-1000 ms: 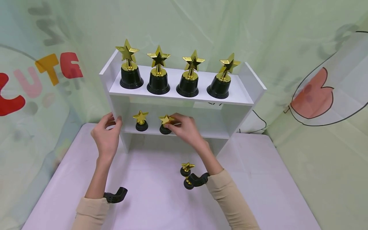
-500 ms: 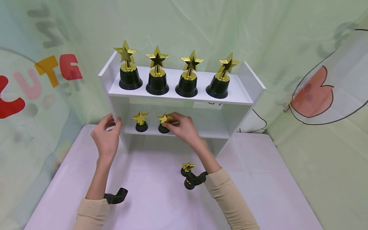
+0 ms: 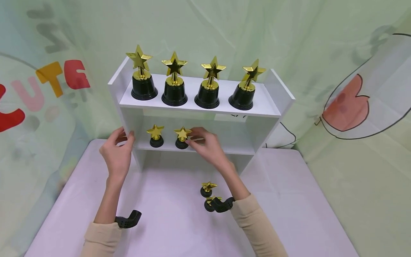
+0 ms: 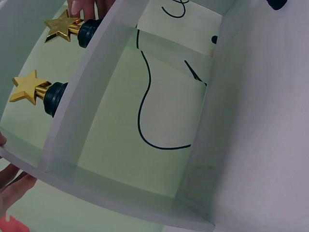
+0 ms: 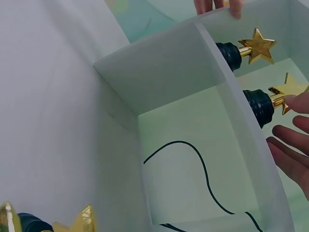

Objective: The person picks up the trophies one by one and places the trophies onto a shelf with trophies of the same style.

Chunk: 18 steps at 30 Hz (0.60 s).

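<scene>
My left hand (image 3: pixel 117 153) grips the left side panel of the white shelf unit (image 3: pixel 266 134), thumb inside and fingers outside. On the middle shelf stand two small gold star trophies with black bases, a left one (image 3: pixel 155 134) and a right one (image 3: pixel 182 132). Just right of the latter is my right hand (image 3: pixel 208 146), its fingers spread and loosely bent. In the right wrist view its thumb (image 5: pixel 297 102) overlaps the edge of that trophy's star, while the other fingers stay apart from the black base (image 5: pixel 260 107).
Several larger star trophies (image 3: pixel 144 85) stand in a row on the top shelf. Two more small trophies, a farther one (image 3: pixel 206 192) and a nearer one (image 3: pixel 209 205), are on the white tabletop (image 3: pixel 170 221) beneath the right forearm. Printed fabric (image 3: pixel 205 28) hangs behind.
The right small trophy has shifted slightly left along the middle shelf. My right hand's fingers have loosened from it and drawn a little to the right. The left hand keeps its hold.
</scene>
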### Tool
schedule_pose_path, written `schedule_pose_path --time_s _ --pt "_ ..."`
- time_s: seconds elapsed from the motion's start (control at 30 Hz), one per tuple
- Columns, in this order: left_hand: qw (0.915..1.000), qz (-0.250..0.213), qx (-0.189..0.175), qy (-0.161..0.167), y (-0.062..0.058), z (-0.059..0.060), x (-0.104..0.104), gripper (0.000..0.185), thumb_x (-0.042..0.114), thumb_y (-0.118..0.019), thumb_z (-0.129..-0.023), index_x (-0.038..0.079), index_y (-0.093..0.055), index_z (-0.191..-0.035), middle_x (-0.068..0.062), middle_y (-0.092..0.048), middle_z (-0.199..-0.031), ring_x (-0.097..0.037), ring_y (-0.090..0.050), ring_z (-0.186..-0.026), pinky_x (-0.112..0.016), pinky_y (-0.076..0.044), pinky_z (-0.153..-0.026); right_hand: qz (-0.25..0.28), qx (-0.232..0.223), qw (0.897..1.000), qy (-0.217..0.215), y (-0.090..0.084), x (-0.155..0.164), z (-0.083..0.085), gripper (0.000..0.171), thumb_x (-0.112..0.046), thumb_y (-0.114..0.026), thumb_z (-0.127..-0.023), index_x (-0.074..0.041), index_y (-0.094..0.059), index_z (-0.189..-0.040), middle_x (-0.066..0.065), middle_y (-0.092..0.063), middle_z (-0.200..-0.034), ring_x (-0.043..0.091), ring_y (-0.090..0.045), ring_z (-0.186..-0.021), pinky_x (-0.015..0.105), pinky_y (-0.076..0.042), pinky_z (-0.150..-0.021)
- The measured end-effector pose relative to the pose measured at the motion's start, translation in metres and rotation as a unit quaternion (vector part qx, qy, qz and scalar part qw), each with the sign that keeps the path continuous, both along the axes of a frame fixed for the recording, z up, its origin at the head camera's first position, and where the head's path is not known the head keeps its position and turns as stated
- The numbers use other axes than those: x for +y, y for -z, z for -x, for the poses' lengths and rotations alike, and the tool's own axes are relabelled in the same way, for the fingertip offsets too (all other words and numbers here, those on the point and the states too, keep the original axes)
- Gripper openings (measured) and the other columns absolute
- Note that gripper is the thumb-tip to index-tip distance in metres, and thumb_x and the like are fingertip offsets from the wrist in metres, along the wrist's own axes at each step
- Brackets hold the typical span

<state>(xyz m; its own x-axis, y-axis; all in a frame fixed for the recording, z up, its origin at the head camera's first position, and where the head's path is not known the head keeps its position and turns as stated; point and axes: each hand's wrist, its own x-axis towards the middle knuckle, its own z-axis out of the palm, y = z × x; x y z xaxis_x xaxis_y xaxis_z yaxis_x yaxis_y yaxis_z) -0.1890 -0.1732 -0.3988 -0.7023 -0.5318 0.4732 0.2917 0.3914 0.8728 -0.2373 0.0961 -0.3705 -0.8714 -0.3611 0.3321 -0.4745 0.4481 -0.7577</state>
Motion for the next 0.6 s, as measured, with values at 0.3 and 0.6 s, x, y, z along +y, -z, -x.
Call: schedule_pose_path --time_s 0.3,0.6 --pt "1.0 0.001 -0.009 0.0 0.001 0.001 0.001 0.028 0.017 -0.068 -0.097 0.004 -0.075 -0.121 -0.018 -0.075 -0.105 0.004 -0.061 -0.082 -0.008 -0.049 -0.073 0.035 0.051 0.998 -0.003 0.007 0.013 -0.015 0.03 -0.009 -0.076 -0.092 0.001 -0.069 -0.119 0.017 -0.073 -0.116 0.031 -0.072 -0.105 0.041 -0.061 -0.09" --pt "1.0 0.001 -0.005 -0.004 0.0 0.0 0.001 0.027 0.015 -0.068 -0.096 0.002 -0.075 -0.119 -0.02 -0.075 -0.105 0.005 -0.06 -0.081 -0.007 -0.049 -0.072 0.053 0.119 0.991 -0.006 0.021 0.028 -0.039 0.024 -0.007 -0.077 -0.091 -0.002 -0.072 -0.113 0.013 -0.076 -0.11 0.028 -0.074 -0.101 0.043 -0.061 -0.086"
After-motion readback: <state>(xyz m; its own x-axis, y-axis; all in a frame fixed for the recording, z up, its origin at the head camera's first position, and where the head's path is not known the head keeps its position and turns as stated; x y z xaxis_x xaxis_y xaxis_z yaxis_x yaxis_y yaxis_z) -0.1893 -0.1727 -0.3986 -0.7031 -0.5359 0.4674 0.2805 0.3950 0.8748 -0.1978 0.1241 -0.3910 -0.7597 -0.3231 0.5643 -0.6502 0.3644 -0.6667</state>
